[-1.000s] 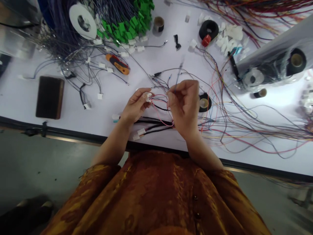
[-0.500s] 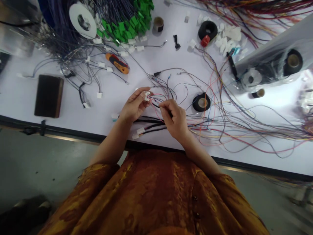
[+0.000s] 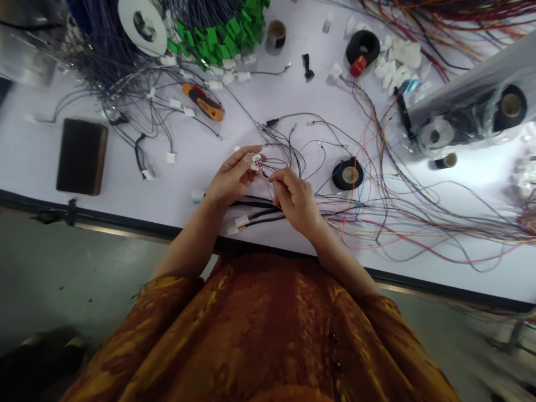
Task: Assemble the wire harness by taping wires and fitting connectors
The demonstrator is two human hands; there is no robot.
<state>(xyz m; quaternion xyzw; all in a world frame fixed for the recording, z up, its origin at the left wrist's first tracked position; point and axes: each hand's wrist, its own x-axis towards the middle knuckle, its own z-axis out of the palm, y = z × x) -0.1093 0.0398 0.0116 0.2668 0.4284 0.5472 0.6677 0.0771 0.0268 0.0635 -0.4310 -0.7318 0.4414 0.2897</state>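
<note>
Connector [image 3: 254, 162], small and white, is pinched between the thumb and fingertips of the left hand [image 3: 231, 182], held just above the table with its wired side turned toward the other hand. Thin wires [image 3: 274, 165], red, blue and black, run out of it to the right. One of these wires is nipped between the closed thumb and forefinger of the right hand [image 3: 295, 200], right beside the connector, so the two sets of fingertips nearly touch. The connector seems to be held steady in this way so that a single wire can be worked at its back, though which slot it meets is too small to tell.

Below the fingers, black sleeved cables [image 3: 259, 215] with white plugs lie across the near edge of the table [image 3: 50, 145]. To the right of the fingers a black tape roll [image 3: 347, 174] lies flat, and beyond it loose coloured wires are spread in a tangle. Beyond the fingertips, an orange-handled tool [image 3: 203, 102] lies among grey wires and white plugs, with green connectors [image 3: 218, 33] heaped behind. Far left of the fingers a dark flat block [image 3: 81, 156] rests on the white tabletop. A grey floor is seen below the table's dark edge, and an orange patterned garment [image 3: 272, 329] fills the foreground.
</note>
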